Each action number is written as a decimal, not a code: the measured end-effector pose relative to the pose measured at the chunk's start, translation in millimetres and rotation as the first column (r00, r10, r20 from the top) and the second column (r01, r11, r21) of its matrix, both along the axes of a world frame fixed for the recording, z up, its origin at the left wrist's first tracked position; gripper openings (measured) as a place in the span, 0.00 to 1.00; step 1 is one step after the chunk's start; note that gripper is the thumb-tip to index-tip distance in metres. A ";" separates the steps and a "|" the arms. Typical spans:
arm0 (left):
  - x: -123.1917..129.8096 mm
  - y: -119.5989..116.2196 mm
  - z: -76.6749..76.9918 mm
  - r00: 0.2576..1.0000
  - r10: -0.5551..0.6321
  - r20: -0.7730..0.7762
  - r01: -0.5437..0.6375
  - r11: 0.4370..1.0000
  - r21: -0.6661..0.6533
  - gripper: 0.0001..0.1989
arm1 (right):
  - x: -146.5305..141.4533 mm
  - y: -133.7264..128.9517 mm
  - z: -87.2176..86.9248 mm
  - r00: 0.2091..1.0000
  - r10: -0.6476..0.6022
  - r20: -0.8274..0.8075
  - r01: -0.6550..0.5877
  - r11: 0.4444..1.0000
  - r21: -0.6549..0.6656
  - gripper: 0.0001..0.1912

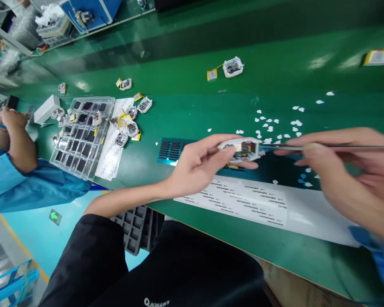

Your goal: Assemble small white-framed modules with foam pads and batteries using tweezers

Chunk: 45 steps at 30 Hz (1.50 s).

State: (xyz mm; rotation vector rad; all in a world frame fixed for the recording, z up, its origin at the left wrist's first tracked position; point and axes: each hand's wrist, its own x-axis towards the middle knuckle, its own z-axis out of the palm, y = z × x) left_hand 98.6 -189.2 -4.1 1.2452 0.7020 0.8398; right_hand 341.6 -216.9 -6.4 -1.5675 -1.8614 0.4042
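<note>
My left hand (200, 166) grips a small white device (241, 150) with its electronics showing, held just above the green belt. My right hand (348, 170) pinches thin metal tweezers (326, 147) whose tips reach the right end of the device. Under both hands lies a dark blue sticker sheet (173, 150). A white strip of printed labels (243, 200) lies in front of it, near the belt's front edge.
A clear compartment tray (81, 136) with dark parts sits at the left, with several loose white devices (128, 125) and yellow batteries beside it. Another device with a battery (233, 67) lies farther back. White paper bits (275, 123) litter the belt. A co-worker's blue-sleeved arm (16, 170) rests at the far left.
</note>
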 end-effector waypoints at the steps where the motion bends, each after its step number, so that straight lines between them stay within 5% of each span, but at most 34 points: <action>1: -0.7 3.0 -0.7 0.999 0.032 -0.016 -0.032 0.999 0.013 0.16 | -1.5 4.8 -0.8 0.999 0.030 -0.014 -0.030 1.000 0.002 0.16; 4: -3.5 9.4 -3.5 0.983 0.099 -0.156 -0.076 0.986 0.150 0.16 | -2.8 13.9 -2.2 0.993 0.099 -0.056 -0.099 0.995 0.003 0.17; 6: -5.9 11.8 -5.8 0.937 0.156 -0.313 -0.024 0.921 0.389 0.16 | -1.8 15.5 -2.2 0.990 0.117 -0.077 -0.118 0.993 -0.008 0.17; 9: -8.7 13.4 -10.0 0.849 0.292 -0.441 0.178 0.627 0.758 0.14 | -1.1 15.7 -2.5 0.984 0.144 -0.104 -0.148 0.989 -0.023 0.16; 11: -9.6 13.5 -12.5 0.798 0.352 -0.490 0.310 0.457 0.833 0.14 | -2.0 16.5 -4.1 0.980 0.162 -0.118 -0.167 0.986 -0.030 0.16; 12: -9.7 13.4 -13.5 0.762 0.368 -0.533 0.374 0.422 0.826 0.15 | -2.7 17.1 -5.1 0.978 0.167 -0.125 -0.172 0.985 -0.030 0.16; 16: -9.8 12.9 -14.2 0.621 0.361 -0.695 0.554 0.426 0.716 0.16 | -3.9 19.0 -7.2 0.977 0.167 -0.135 -0.172 0.985 -0.020 0.15; 26: -8.3 10.6 -16.0 0.665 0.293 -0.687 0.552 0.427 0.716 0.16 | 1.9 19.6 -3.4 0.978 0.189 -0.088 -0.189 0.982 0.010 0.16; 33: -5.1 11.2 -7.6 0.560 0.307 -0.769 0.641 0.428 0.637 0.17 | -1.6 17.7 -10.2 0.966 0.257 0.021 -0.258 0.955 0.148 0.07; 38: -2.1 12.0 -2.6 0.514 0.296 -0.805 0.672 0.444 0.593 0.16 | 0.8 10.3 -10.0 0.947 0.283 0.152 -0.318 0.895 0.312 0.25; 42: 2.2 8.9 -11.8 0.561 0.375 -0.738 0.658 0.339 0.672 0.17 | 4.5 1.2 5.6 0.960 0.200 0.199 -0.243 0.944 0.225 0.27; 45: 1.6 7.5 -18.9 0.705 0.387 -0.594 0.577 0.175 0.798 0.14 | 2.2 -0.8 10.2 0.950 0.235 0.206 -0.288 0.913 0.289 0.34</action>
